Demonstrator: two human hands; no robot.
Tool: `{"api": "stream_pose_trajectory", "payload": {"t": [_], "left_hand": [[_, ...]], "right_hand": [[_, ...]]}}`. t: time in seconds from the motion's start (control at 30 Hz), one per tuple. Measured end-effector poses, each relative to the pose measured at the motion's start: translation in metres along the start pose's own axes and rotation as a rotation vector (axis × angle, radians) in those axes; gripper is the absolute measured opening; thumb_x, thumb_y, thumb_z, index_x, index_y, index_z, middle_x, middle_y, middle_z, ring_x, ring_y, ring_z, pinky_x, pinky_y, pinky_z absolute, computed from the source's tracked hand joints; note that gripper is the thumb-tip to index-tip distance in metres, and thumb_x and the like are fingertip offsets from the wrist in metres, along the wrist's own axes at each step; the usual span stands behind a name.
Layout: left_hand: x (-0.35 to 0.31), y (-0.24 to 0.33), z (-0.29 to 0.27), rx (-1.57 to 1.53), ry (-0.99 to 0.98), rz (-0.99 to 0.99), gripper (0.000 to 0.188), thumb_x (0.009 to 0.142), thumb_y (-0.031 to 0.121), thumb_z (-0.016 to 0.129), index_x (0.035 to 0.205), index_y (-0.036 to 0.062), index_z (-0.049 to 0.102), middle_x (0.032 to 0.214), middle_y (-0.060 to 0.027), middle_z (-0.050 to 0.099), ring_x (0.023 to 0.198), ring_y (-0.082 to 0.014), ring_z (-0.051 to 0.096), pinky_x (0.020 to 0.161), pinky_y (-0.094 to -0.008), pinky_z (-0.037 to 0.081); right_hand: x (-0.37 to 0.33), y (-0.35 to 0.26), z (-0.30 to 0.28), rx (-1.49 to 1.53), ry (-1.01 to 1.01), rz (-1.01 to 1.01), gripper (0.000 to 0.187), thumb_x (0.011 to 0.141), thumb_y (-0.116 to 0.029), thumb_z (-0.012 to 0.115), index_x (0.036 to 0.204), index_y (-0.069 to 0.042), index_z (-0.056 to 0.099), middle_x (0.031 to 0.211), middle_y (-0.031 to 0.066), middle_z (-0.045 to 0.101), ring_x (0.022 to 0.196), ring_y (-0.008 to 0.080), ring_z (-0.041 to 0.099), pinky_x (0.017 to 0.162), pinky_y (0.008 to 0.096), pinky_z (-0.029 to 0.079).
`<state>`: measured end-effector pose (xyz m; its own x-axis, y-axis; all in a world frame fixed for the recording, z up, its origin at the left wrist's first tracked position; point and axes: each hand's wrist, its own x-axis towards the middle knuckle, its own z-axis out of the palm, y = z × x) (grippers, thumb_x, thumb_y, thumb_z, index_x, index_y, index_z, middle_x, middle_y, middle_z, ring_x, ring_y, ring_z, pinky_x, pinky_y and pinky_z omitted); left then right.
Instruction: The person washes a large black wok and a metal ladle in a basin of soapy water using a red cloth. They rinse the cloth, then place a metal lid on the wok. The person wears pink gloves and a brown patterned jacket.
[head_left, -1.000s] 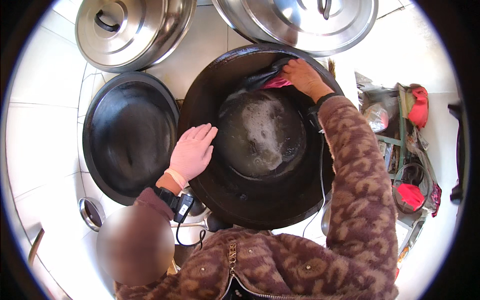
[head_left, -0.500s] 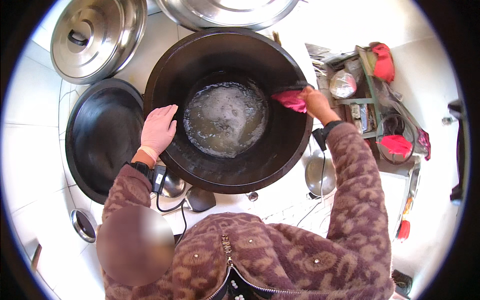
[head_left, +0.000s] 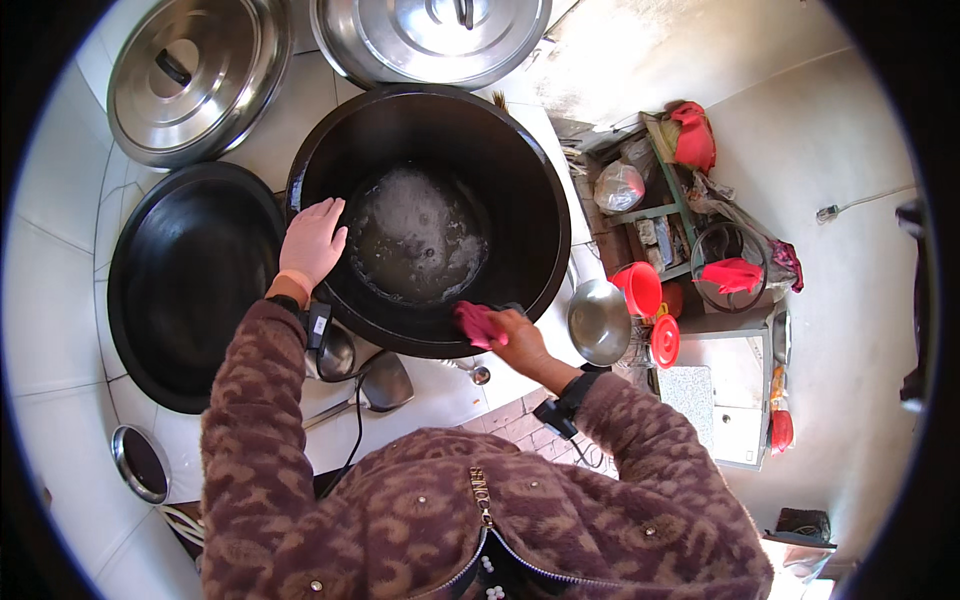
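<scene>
Resting on white tiles (head_left: pixel 440 402), the pot (head_left: pixel 525 190) stands near shelves (head_left: pixel 640 214).

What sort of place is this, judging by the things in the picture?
Probably a kitchen: a large dark pot holds foamy water, steel lids with handles are near it, and a metal spatula lies beside it.

The left grip (head_left: pixel 312 240) stretches out flat, palm down, while the right grip (head_left: pixel 518 345) is clenched, forearm (head_left: pixel 632 415) angled inward.
</scene>
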<state>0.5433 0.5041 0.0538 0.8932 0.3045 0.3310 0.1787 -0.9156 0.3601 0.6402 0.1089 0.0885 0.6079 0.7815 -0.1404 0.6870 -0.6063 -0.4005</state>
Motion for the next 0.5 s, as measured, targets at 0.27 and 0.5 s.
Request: {"api": "stream_pose_trajectory", "payload": {"t": [0.27, 0.5], "left_hand": [[0.003, 0.006, -0.003, 0.117, -0.108, -0.051, 0.054, 0.092, 0.036, 0.053, 0.137, 0.0059, 0.047, 0.14, -0.0141, 0.049, 0.133, -0.028, 0.042, 0.113, -0.0423, 0.027], [0.007, 0.011, -0.007, 0.136, -0.181, -0.096, 0.053, 0.091, 0.036, 0.054, 0.135, 0.0061, 0.05, 0.139, -0.0152, 0.05, 0.131, -0.029, 0.044, 0.114, -0.0423, 0.027]], "right_hand": [[0.081, -0.117, 0.065, 0.405, -0.203, 0.006, 0.059, 0.081, -0.025, 0.067, 0.136, -0.008, 0.051, 0.12, 0.0175, 0.061, 0.107, 0.0325, 0.061, 0.092, 0.0382, 0.049], [0.17, -0.085, 0.138, 0.692, -0.581, -0.108, 0.054, 0.086, -0.022, 0.061, 0.136, -0.007, 0.051, 0.12, 0.0195, 0.063, 0.104, 0.0296, 0.064, 0.092, 0.0367, 0.048]]}}
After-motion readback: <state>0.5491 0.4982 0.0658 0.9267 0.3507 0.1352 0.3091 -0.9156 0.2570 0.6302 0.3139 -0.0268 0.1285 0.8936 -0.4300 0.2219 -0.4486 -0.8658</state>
